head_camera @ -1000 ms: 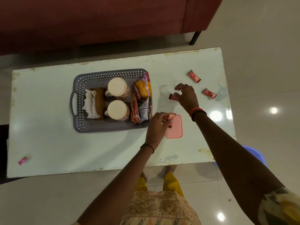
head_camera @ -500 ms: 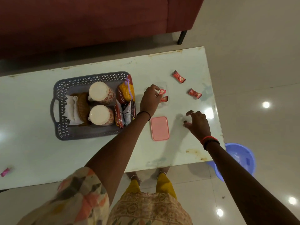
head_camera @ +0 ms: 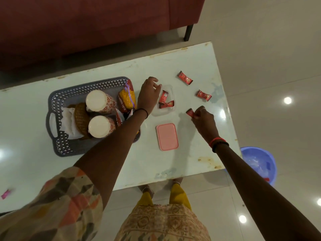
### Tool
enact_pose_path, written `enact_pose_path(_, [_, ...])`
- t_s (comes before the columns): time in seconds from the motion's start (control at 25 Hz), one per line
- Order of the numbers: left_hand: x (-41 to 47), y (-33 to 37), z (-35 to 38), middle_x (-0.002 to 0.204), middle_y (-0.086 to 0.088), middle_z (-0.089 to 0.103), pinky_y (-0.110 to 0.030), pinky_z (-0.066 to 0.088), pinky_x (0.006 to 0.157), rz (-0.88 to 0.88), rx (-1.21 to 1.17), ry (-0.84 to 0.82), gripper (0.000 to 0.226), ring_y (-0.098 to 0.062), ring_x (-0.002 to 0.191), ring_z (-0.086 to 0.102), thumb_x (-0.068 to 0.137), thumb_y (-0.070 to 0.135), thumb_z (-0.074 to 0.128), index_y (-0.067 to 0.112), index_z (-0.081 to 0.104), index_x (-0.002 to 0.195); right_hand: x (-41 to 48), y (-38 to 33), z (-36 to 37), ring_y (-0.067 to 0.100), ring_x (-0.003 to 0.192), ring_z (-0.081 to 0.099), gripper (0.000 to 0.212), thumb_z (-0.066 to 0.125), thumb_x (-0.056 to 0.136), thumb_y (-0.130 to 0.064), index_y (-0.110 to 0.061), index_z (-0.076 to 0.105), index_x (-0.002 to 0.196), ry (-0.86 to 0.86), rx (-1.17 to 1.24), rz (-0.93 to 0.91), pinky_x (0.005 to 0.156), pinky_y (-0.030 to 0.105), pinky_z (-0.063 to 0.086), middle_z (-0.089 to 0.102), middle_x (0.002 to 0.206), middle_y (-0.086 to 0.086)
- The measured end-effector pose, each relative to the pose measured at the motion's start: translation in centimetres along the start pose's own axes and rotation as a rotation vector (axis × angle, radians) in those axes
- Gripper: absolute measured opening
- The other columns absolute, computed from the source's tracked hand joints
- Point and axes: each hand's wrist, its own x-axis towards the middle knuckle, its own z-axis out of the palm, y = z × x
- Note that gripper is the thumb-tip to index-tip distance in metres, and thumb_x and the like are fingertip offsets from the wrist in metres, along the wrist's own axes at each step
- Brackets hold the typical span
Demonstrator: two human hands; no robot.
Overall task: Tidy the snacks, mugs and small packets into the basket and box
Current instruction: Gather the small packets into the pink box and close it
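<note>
A clear plastic box point(head_camera: 171, 89) sits on the white table point(head_camera: 191, 63) with two red packets point(head_camera: 164, 101) lying inside. My left hand point(head_camera: 149, 93) hovers at the box's left edge, fingers apart and empty. My right hand point(head_camera: 204, 119) pinches a red packet point(head_camera: 190, 112) just right of the box. Two more red packets point(head_camera: 185, 77) point(head_camera: 204, 95) lie loose further right. The grey basket point(head_camera: 69, 94) at left holds two mugs point(head_camera: 98, 101) point(head_camera: 99, 126), snack bags point(head_camera: 126, 97), a woven coaster and a white napkin.
The pink box lid point(head_camera: 167, 136) lies on the table in front of the box. A pink wrapper point(head_camera: 6, 193) rests near the table's left front edge. A blue tub point(head_camera: 258, 162) stands on the floor at right. A red sofa point(head_camera: 86, 23) is behind the table.
My left hand carried a red packet to the clear box and let it go inside. My right hand drew back from the box, then picked up another red packet to its right.
</note>
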Motion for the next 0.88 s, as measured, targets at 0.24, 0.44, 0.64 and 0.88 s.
enact_pose_path(0.24, [3.0, 0.0, -2.2, 0.107, -0.017, 0.065, -0.037, 0.053, 0.083, 0.027, 0.070, 0.059, 0.027, -0.027, 0.097, 0.062, 0.093, 0.022, 0.052, 0.003, 0.055, 0.113, 3.1, -8.2, 0.7, 0.030, 0.086, 0.063, 0.012, 0.050, 0.090, -0.003, 0.000, 0.061, 0.095, -0.043, 0.076, -0.261, 0.075, 0.039, 0.052, 0.067, 0.095, 0.017])
enact_pose_path(0.44, [4.5, 0.5, -3.6, 0.107, -0.017, 0.065, -0.038, 0.052, 0.085, 0.031, 0.080, 0.056, 0.034, -0.028, 0.098, 0.062, 0.094, 0.028, 0.050, 0.004, 0.050, 0.119, 4.4, -8.2, 0.2, 0.028, 0.106, 0.056, 0.018, 0.058, 0.092, -0.014, -0.004, 0.066, 0.105, -0.019, -0.002, -0.312, 0.087, 0.036, 0.050, 0.061, 0.112, 0.016])
enact_pose_path(0.64, [6.6, 2.2, -3.0, 0.115, -0.012, 0.060, -0.037, 0.049, 0.091, 0.228, 0.275, 0.044, 0.034, -0.025, 0.106, 0.057, 0.096, 0.032, 0.045, 0.009, 0.052, 0.120, 6.0, -3.0, -2.3, 0.035, 0.110, 0.050, 0.030, 0.044, 0.089, 0.004, -0.002, 0.064, 0.109, 0.161, -0.135, -0.086, 0.090, 0.039, 0.047, 0.058, 0.116, 0.019])
enact_pose_path(0.88, [8.2, 4.0, 2.6, 0.127, -0.008, 0.057, -0.034, 0.045, 0.097, 0.513, 0.540, -0.174, 0.027, -0.024, 0.115, 0.054, 0.098, 0.017, 0.042, 0.012, 0.056, 0.120, 7.0, 1.5, -2.9, 0.037, 0.111, 0.048, 0.046, 0.044, 0.089, 0.002, -0.008, 0.050, 0.134, 0.063, -0.414, -0.084, 0.089, 0.041, 0.044, 0.051, 0.124, 0.020])
